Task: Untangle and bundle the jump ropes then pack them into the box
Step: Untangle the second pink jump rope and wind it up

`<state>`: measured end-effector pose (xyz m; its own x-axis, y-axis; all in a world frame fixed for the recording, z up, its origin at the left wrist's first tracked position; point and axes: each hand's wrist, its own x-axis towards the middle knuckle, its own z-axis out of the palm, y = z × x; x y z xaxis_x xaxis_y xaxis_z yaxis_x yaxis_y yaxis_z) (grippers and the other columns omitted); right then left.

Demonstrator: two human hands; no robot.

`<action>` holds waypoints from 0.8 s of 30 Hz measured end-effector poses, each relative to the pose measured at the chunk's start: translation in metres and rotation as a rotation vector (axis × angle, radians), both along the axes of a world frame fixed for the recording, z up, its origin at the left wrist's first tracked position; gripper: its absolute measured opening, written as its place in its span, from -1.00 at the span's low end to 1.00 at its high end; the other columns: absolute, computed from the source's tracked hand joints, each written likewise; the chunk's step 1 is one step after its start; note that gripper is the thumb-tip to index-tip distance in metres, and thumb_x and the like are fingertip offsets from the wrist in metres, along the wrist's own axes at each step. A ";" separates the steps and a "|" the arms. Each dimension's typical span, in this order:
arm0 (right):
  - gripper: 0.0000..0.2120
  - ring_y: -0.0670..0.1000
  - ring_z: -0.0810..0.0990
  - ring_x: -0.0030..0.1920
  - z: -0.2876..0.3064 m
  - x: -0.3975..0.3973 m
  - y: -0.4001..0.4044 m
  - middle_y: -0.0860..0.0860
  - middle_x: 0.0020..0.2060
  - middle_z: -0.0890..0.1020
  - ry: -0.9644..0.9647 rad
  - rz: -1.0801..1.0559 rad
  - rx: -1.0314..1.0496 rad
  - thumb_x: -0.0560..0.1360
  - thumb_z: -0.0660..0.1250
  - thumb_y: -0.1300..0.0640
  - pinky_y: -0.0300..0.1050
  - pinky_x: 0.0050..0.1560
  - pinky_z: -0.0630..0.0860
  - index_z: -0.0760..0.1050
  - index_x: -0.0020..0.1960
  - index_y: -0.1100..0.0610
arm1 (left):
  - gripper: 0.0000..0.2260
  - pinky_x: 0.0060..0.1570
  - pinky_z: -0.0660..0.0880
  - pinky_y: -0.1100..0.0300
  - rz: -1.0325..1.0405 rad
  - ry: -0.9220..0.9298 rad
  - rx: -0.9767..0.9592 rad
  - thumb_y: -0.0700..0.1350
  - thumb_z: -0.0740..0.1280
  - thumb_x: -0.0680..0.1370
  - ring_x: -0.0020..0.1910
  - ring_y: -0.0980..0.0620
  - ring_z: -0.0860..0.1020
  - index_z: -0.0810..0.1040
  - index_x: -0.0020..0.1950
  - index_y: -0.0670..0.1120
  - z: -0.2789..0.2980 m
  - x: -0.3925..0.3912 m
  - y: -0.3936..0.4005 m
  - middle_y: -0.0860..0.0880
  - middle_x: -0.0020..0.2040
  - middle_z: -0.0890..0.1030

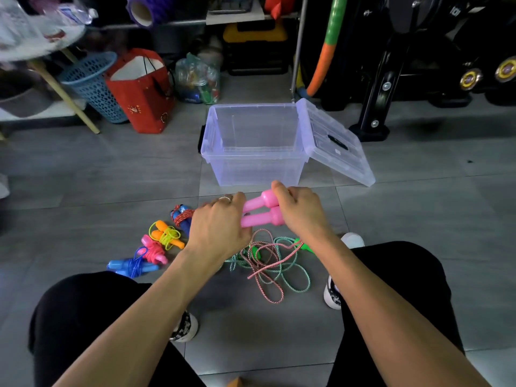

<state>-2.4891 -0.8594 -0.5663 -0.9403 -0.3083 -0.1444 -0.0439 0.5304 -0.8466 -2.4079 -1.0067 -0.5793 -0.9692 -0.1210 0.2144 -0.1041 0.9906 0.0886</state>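
Two pink rope handles (261,212) lie side by side between my hands, above the floor. My right hand (300,210) grips their thick ends and my left hand (219,222) holds the thin ends. Their pink-white cord (265,263) hangs down and lies tangled with a green rope (296,272), whose green handle (303,245) shows under my right wrist. To the left lie several bundled ropes: dark blue with red cord (183,216), orange with yellow cord (167,234), pink (153,251) and blue (131,266). The clear plastic box (252,170) stands open just beyond my hands, nothing inside.
The box's lid (337,143) leans against its right side. A red bag (141,90), a blue basket (93,82) and a plastic bag (198,79) stand at the back left. Black gym equipment (391,79) fills the back right. My knees and shoes frame the grey tile floor.
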 end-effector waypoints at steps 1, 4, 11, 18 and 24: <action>-0.54 -0.06 0.54 -0.31 -0.002 0.000 0.000 0.05 -0.32 0.59 0.001 0.003 -0.011 0.61 0.14 -0.15 -0.23 -0.33 0.41 0.59 -0.18 0.16 | -0.75 -0.36 0.31 0.14 -0.002 -0.040 0.013 -0.07 0.38 0.35 -0.32 -0.21 0.58 0.44 -0.06 -0.12 0.000 -0.001 0.003 -0.08 -0.27 0.58; -0.52 -0.07 0.55 -0.33 0.000 -0.002 0.003 0.04 -0.35 0.62 -0.064 -0.010 -0.094 0.60 0.14 -0.18 -0.22 -0.30 0.43 0.62 -0.19 0.15 | -0.80 -0.28 0.33 0.11 0.078 -0.136 0.083 -0.07 0.29 0.44 -0.21 -0.23 0.56 0.35 0.01 -0.07 0.002 -0.004 0.004 -0.08 -0.22 0.54; -0.72 -0.04 0.30 -0.51 0.005 -0.023 0.020 -0.08 -0.56 0.36 -0.130 -0.021 -0.337 0.57 0.26 0.10 -0.15 -0.38 0.26 0.57 -0.30 0.06 | -0.73 -0.45 0.30 0.23 0.232 -0.349 1.024 -0.14 0.39 0.52 -0.48 0.02 0.33 0.35 -0.30 -0.07 0.010 -0.011 -0.020 0.05 -0.49 0.38; -0.74 -0.05 0.49 -0.24 -0.013 -0.013 0.015 0.01 -0.25 0.62 0.166 0.085 -0.120 0.63 0.19 0.14 -0.20 -0.20 0.35 0.56 -0.13 0.22 | -0.86 -0.51 0.30 0.23 -0.009 -0.734 1.606 -0.15 0.32 0.57 -0.54 0.01 0.31 0.43 -0.08 -0.21 0.024 0.000 -0.011 -0.07 -0.47 0.36; -0.74 0.17 0.57 -0.18 -0.023 -0.004 0.008 0.12 -0.21 0.65 0.234 0.305 0.189 0.64 0.16 0.06 -0.01 -0.13 0.50 0.56 -0.06 0.14 | -0.83 -0.51 0.40 0.22 0.178 -0.415 1.574 -0.19 0.30 0.60 -0.53 0.01 0.39 0.38 -0.15 -0.16 0.019 -0.010 -0.011 -0.04 -0.46 0.39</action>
